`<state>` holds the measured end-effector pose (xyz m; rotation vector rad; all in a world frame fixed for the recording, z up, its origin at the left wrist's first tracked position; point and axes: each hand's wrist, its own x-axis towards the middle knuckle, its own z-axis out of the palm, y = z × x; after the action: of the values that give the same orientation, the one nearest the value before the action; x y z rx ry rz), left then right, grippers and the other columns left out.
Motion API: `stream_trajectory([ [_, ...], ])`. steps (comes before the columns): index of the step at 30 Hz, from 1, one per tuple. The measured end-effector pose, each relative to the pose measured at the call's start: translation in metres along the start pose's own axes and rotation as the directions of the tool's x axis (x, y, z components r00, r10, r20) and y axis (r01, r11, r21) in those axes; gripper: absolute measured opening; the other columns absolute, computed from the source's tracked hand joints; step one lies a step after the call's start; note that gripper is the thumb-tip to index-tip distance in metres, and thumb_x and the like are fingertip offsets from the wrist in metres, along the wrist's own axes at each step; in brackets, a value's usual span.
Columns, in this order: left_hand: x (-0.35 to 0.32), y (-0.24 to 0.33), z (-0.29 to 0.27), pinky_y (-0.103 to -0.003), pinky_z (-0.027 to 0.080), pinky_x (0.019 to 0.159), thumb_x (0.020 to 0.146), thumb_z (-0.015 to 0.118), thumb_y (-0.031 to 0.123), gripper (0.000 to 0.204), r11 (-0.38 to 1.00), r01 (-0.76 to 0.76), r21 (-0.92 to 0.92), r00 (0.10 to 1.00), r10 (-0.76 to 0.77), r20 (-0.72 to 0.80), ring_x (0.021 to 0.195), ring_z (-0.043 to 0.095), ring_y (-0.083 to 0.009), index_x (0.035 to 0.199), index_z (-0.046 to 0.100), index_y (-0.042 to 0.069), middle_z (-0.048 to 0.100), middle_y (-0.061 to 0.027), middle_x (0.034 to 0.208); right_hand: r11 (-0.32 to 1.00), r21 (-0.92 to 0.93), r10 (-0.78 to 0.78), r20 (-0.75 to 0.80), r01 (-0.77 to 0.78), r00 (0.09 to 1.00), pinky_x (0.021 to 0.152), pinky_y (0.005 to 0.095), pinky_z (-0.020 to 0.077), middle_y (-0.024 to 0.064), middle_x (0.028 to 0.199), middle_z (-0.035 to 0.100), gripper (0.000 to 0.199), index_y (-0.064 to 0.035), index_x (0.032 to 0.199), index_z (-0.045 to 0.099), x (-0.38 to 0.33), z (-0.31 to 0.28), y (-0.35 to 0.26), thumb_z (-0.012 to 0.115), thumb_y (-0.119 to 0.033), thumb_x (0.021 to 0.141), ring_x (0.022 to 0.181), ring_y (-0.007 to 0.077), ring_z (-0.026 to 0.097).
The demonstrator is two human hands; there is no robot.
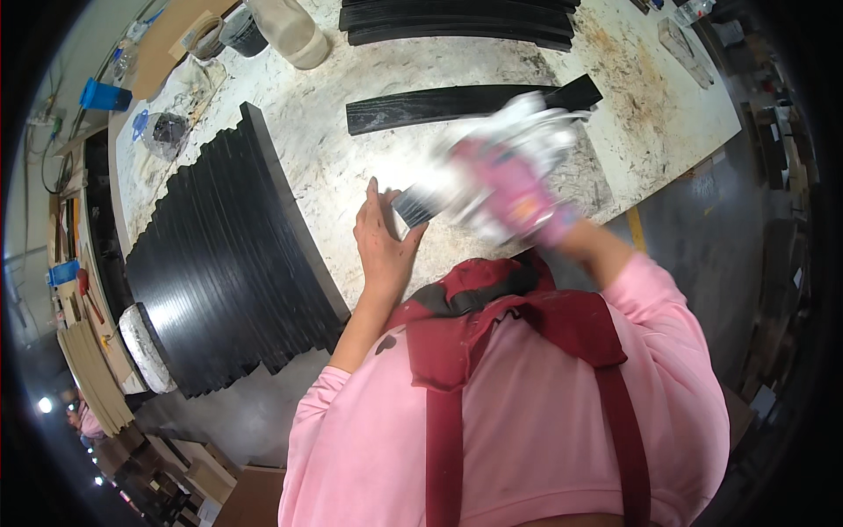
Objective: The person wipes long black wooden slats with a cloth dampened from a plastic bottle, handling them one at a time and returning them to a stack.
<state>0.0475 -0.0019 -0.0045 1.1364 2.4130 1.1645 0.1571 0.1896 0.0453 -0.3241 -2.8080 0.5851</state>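
Note:
My left hand (pixel 385 237) is bare and pinches the near end of a black curved strip (pixel 414 205) between thumb and fingers. My right hand (pixel 514 189) wears a pink glove and grips a white rag (pixel 527 132), blurred by motion, pressed over that strip. Further back on the speckled white worktable (pixel 413 70), a second long black strip (pixel 465 101) lies flat, partly hidden behind the rag.
A large stack of black curved strips (pixel 228 263) lies to the left, another pile (pixel 457 19) at the far edge. A pale jug (pixel 290 31), a dark tub (pixel 241 33) and tape rolls stand at the back left. The table's right edge (pixel 694 162) drops to grey floor.

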Motion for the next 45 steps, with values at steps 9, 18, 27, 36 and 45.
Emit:
stream_trajectory([
  [9, 0.001, -0.004, -0.002, -0.039, 0.038, 0.094, 0.062, 0.082, 0.012, 0.101, 0.999, -0.039, -0.018, 0.999, 0.039, -0.028, 0.107, 0.051, -0.0308, 0.144, 0.024, 0.001, 0.06, -0.0103, 0.114, 0.987, -0.067, -0.116, 0.311, 0.144, 0.943, 0.081, 0.0404, 0.0486, 0.0115, 0.097, 0.064, 0.038, -0.0038, 0.095, 0.063, 0.028, 0.018, -0.01, 0.073, -0.027, 0.066, 0.095, 0.027, 0.062],
  [18, 0.0, -0.01, -0.001, -0.039, 0.038, 0.095, 0.066, 0.08, 0.016, 0.097, 0.996, -0.091, -0.017, 0.994, 0.09, -0.059, 0.106, 0.053, -0.0288, 0.145, 0.025, 0.003, 0.061, -0.0094, 0.113, 0.958, -0.162, -0.19, 0.254, 0.236, 0.948, 0.081, 0.0367, 0.0514, 0.0049, 0.102, 0.065, 0.03, -0.0152, 0.106, 0.063, 0.021, 0.009, 0.068, 0.061, -0.008, 0.076, 0.091, 0.0222, 0.063],
  [27, 0.006, -0.002, -0.001, -0.041, 0.039, 0.094, 0.064, 0.08, 0.011, 0.077, 0.994, -0.096, 0.053, 0.994, 0.094, 0.049, 0.108, 0.051, -0.0326, 0.132, 0.045, 0.004, 0.057, -0.012, 0.12, 0.752, -0.232, 0.569, -0.241, -0.616, 0.786, 0.079, 0.0397, 0.0468, 0.0216, 0.096, 0.063, 0.025, -0.0038, 0.099, 0.062, -0.008, -0.18, 0.241, 0.064, -0.022, 0.082, 0.087, 0.0378, 0.06],
  [36, 0.029, 0.062, -0.015, -0.039, 0.036, 0.102, 0.087, 0.065, 0.027, 0.069, 0.843, 0.133, -0.522, 0.978, -0.025, 0.208, 0.127, 0.042, -0.0299, 0.143, 0.032, 0.004, 0.037, -0.0158, 0.143, -0.004, 0.993, 0.54, 0.102, -0.119, 0.836, 0.09, 0.0299, 0.0504, 0.0089, 0.112, 0.063, 0.049, -0.0026, 0.126, 0.051, -0.054, -0.129, 0.085, 0.069, -0.016, 0.083, 0.102, 0.0174, 0.061],
  [45, 0.082, 0.083, -0.01, -0.037, 0.048, 0.094, 0.096, 0.054, 0.024, 0.04, 0.175, 0.547, -0.818, 0.828, -0.252, 0.5, 0.108, 0.059, -0.0233, 0.129, 0.045, 0.003, 0.059, -0.0129, 0.118, -0.313, 0.916, 0.483, 0.382, -0.252, 0.788, 0.077, 0.03, 0.0552, 0.0079, 0.102, 0.066, 0.024, 0.0, 0.116, 0.058, -0.009, -0.032, 0.03, 0.054, -0.012, 0.095, 0.086, 0.0145, 0.065],
])
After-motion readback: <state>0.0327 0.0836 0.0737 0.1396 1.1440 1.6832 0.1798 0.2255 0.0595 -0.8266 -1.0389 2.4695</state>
